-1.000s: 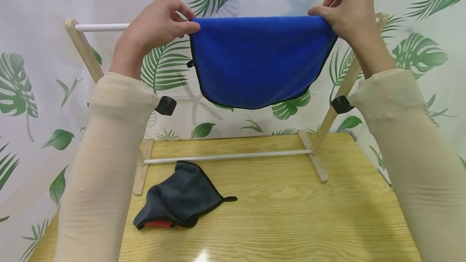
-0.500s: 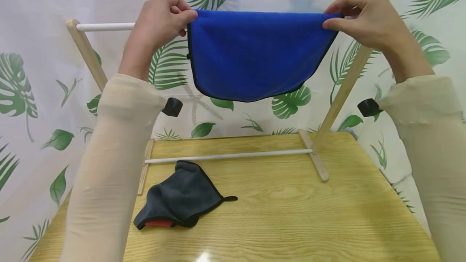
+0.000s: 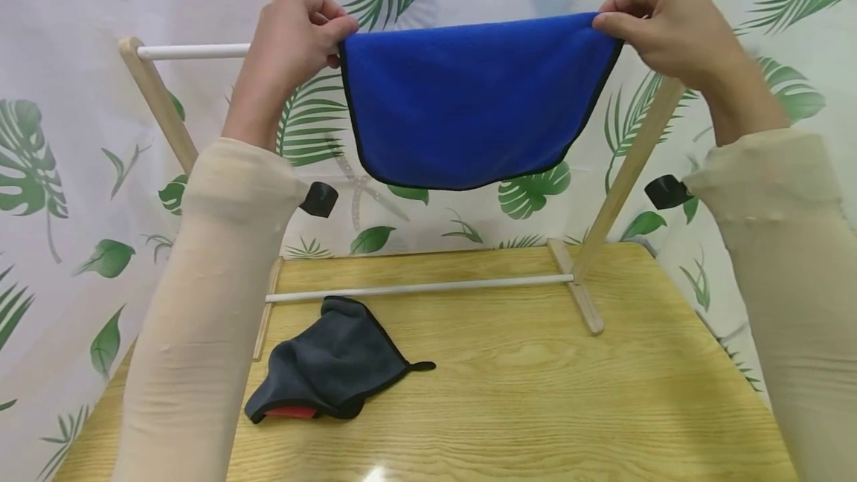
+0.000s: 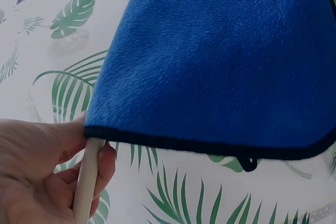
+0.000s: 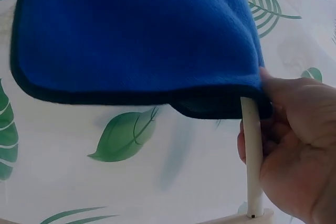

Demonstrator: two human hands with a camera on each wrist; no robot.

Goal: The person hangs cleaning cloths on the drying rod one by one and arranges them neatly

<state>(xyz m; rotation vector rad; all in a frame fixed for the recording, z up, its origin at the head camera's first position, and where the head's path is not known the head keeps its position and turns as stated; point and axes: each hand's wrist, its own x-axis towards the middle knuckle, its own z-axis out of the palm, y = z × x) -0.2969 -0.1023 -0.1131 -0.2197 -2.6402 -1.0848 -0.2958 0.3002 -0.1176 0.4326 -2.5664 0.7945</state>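
Against leaf-printed backdrop (image 3: 455, 225), above bench (image 3: 569, 407) toward its back edge: pinching blue cloth (image 3: 469, 103), folded over white rod (image 3: 194, 52), between narrowed fingers (image 3: 344, 26), left hand (image 3: 294, 39) and right hand (image 3: 676, 32) at opposite ends, probably to keep it taut; not touching gray cloth (image 3: 335, 355) nearer left edge.

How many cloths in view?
2. The blue cloth hangs over the upper bar, its top edge held at either end by the left hand and right hand; the dark gray cloth lies crumpled on the table. Any beneath it would be hidden.
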